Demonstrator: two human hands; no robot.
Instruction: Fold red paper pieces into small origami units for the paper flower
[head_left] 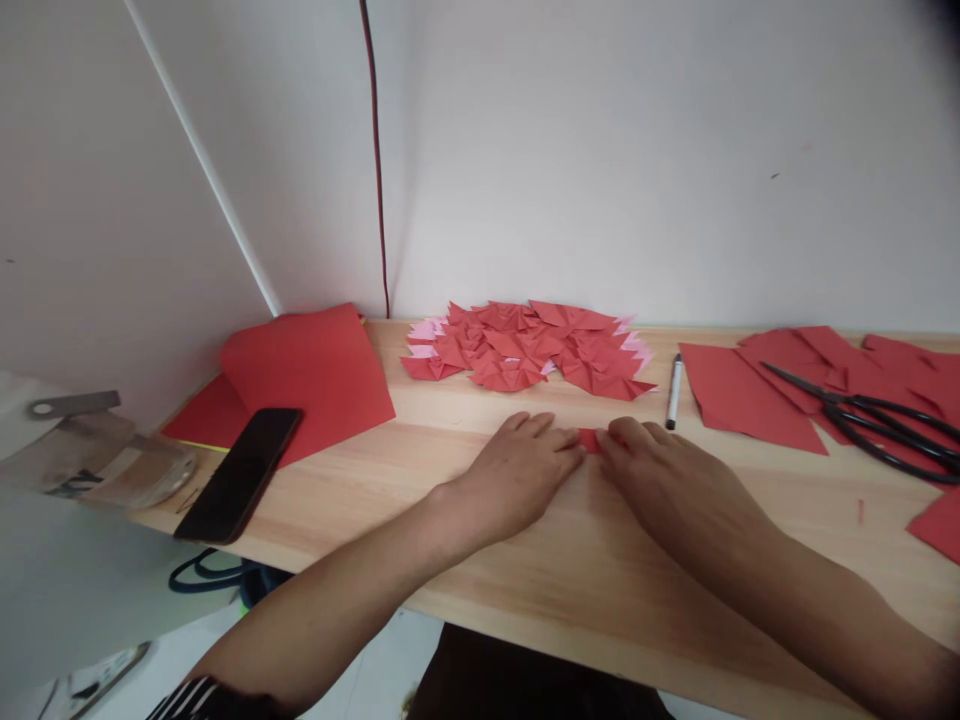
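Note:
A small piece of red paper [589,440] lies on the table, mostly hidden under my fingers. My left hand [517,465] rests at its left end, fingers bent and held close together against the paper. From the other side my right hand [649,462] grips the right end, fingertips closed and pressing down. Only a short red strip shows between the two hands. Just beyond them sits a cluster of folded red paper pieces [525,345], with pink points sticking out at both sides.
To the right are a marker [674,392], cut red paper sheets [750,395] and black-handled scissors [874,410]. At left, a black phone [244,475] partly covers large red sheets [315,370]. A clear plastic container [139,465] stands by the table's left edge. A wall rises behind.

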